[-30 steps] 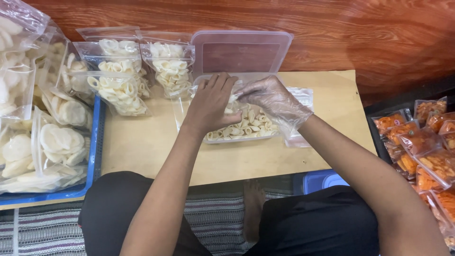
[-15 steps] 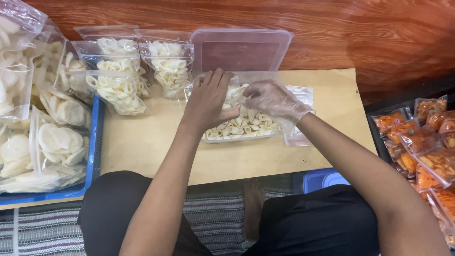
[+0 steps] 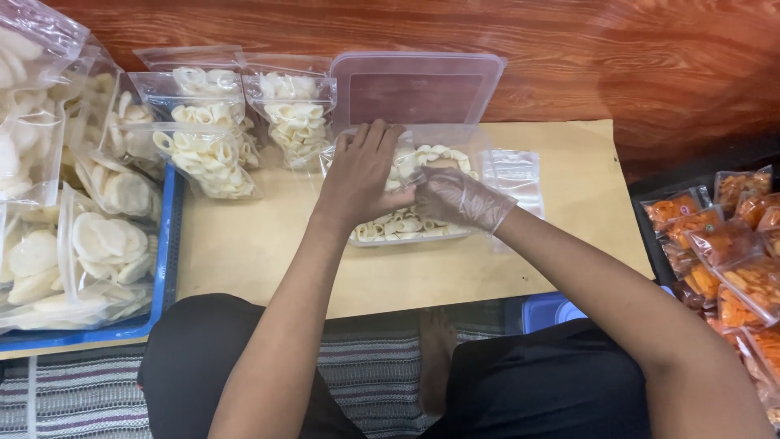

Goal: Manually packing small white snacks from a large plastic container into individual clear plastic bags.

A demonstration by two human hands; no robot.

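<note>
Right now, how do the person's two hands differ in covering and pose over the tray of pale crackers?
The left hand is bare, while the right hand wears a thin clear plastic glove. The left hand lies palm down with fingers spread toward a clear bag, while the right hand is curled, fingers bunched among the pale ring-shaped crackers. Both hands meet over the same clear tray on the tan board.

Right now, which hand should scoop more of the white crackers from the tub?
Probably the right hand: it wears a clear glove and already rests on the crackers in the tub. The bare left hand lies on top.
</note>
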